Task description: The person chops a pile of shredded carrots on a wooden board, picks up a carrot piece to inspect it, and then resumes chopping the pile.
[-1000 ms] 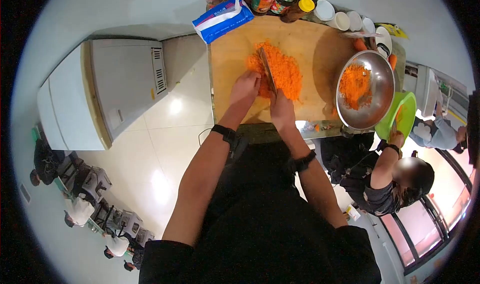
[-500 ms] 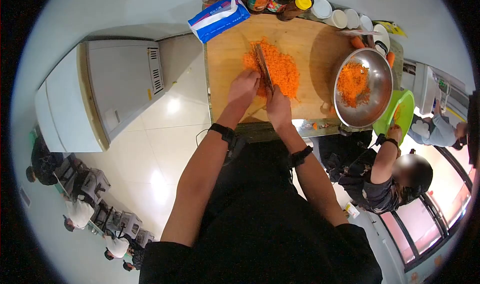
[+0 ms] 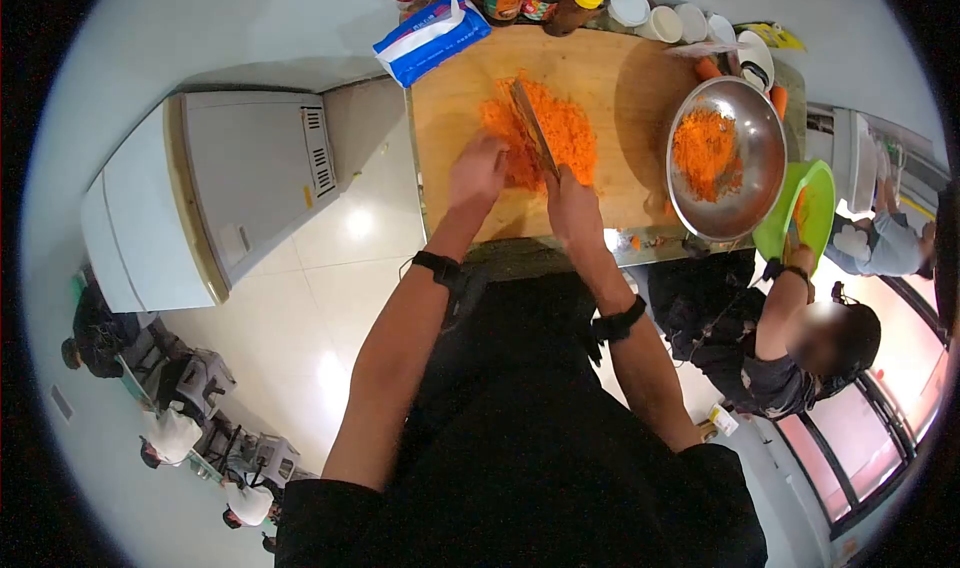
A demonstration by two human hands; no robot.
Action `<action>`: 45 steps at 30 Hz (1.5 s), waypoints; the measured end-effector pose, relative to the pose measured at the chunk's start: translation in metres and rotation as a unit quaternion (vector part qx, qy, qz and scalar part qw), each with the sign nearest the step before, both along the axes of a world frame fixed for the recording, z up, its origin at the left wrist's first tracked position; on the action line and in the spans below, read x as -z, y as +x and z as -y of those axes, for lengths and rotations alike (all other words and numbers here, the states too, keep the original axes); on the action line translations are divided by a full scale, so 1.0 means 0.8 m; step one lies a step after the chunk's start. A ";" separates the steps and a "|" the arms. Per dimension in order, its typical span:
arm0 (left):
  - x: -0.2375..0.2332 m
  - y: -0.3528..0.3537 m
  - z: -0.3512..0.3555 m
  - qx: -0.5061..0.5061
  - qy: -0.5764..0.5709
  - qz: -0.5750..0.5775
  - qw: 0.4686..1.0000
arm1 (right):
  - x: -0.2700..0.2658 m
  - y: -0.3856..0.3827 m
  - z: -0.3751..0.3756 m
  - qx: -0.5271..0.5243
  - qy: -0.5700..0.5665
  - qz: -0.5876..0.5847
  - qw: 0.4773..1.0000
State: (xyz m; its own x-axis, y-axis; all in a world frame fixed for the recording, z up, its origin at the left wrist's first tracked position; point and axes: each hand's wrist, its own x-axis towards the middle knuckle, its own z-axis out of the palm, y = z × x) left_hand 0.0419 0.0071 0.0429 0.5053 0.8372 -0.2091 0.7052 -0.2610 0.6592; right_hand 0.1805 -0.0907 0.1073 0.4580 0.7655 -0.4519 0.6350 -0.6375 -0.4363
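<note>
My right hand [image 3: 573,206] is closed round the handle of a kitchen knife [image 3: 532,126], whose blade points away from me across a heap of finely chopped carrot [image 3: 568,133]. Left of the blade, my left hand [image 3: 478,173] is at the near left edge of the heap, its fingers loosely bent and apart from the knife. Nothing shows in that hand. The carrot lies spread on a large wooden cutting board [image 3: 630,98], with some bits stuck along the blade.
A steel bowl [image 3: 765,158] with chopped carrot stands at the board's right. Beyond it, another person [image 3: 785,338] has a hand at a green basin [image 3: 818,188]. Jars [image 3: 580,8], white cups [image 3: 661,25] and a blue-and-white packet [image 3: 430,53] line the far edge.
My left hand has come away from the blade, to the left. My right hand and the knife have shifted slightly right. The co-worker's hand stays at the green basin.
</note>
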 end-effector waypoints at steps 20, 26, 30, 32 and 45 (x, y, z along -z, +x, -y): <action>0.008 0.008 0.023 -0.125 -0.100 0.083 0.984 | 0.023 -0.018 -0.001 0.004 -0.081 -0.001 0.997; 0.038 -0.010 0.018 -0.112 -0.017 0.129 0.985 | 0.019 -0.007 -0.018 0.006 -0.001 -0.027 1.000; 0.013 -0.015 -0.004 -0.068 -0.013 0.059 0.996 | 0.009 0.005 0.016 0.016 -0.066 0.001 0.998; 0.006 -0.013 -0.010 -0.068 -0.043 0.048 0.996 | 0.026 0.002 0.023 0.017 -0.079 0.000 0.997; -0.010 0.003 -0.009 -0.009 -0.002 0.012 1.000 | 0.044 0.010 0.023 -0.004 -0.026 0.008 1.000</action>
